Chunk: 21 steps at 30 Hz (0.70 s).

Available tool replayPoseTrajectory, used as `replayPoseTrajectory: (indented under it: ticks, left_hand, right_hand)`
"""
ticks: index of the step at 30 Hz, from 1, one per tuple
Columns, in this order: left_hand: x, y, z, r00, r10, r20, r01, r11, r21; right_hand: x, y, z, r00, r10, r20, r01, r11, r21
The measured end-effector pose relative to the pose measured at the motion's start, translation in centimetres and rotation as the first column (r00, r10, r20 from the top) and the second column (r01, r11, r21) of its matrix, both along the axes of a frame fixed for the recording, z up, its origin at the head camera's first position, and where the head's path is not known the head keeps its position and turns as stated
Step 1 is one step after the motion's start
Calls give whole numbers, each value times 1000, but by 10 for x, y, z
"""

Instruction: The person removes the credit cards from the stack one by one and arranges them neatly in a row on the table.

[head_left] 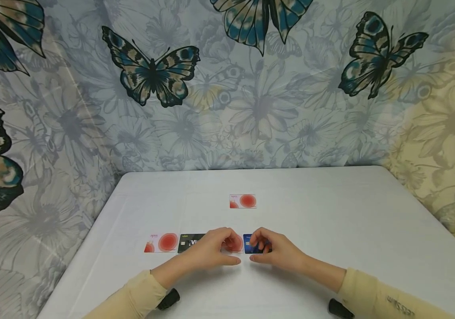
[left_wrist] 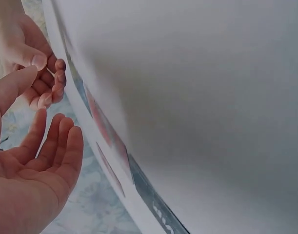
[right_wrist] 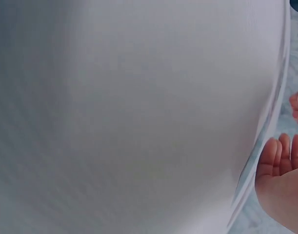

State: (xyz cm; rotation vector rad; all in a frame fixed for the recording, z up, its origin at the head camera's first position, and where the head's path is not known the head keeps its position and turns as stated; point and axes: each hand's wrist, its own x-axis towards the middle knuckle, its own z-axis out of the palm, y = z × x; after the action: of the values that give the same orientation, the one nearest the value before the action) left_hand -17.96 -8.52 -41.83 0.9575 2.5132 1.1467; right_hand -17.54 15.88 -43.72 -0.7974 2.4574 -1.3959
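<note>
Above a row of cards on the white table [head_left: 331, 208], my left hand [head_left: 211, 250] and right hand [head_left: 281, 252] face each other with fingers loosely bent and nothing in them. Leftmost in the row lies a white card with red circles [head_left: 167, 243]. Beside it is a black VISA card [head_left: 189, 240], its right part behind the left hand. A second red-circle card [head_left: 235, 243] shows between the left thumb and fingers. The blue card [head_left: 247, 243] is partly covered by the right fingers. In the left wrist view, the left hand [left_wrist: 41, 180] has its fingers spread and relaxed.
Farther back on the table, another red-circle card [head_left: 247, 201] lies alone. Two black objects [head_left: 169, 299] show under the forearms near the sleeves. A cloth with butterflies [head_left: 152, 75] and flowers hangs behind and beside the table.
</note>
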Motion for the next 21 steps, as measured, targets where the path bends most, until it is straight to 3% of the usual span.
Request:
replayPoseTrajectory:
  ticks: [6,11,15,21]
  left_hand:
    - [-18,6,5,1000,24,-11,-25,999,-36]
    - [-39,7,3,999,48,-26,-50,995,-83]
    - [-56,5,0,996,66,-61,-73,990,-117]
    - [-72,7,0,993,101,-54,-108,982,-157]
  right_hand:
    - [-19,5,-1,998,-5,-57,7,999,37]
    - [-38,8,1,995,-25,-92,34,995,90]
    - [-55,9,2,993,-54,-103,68,987,143]
    - [-79,12,1,986,-111,-121,134,971,199]
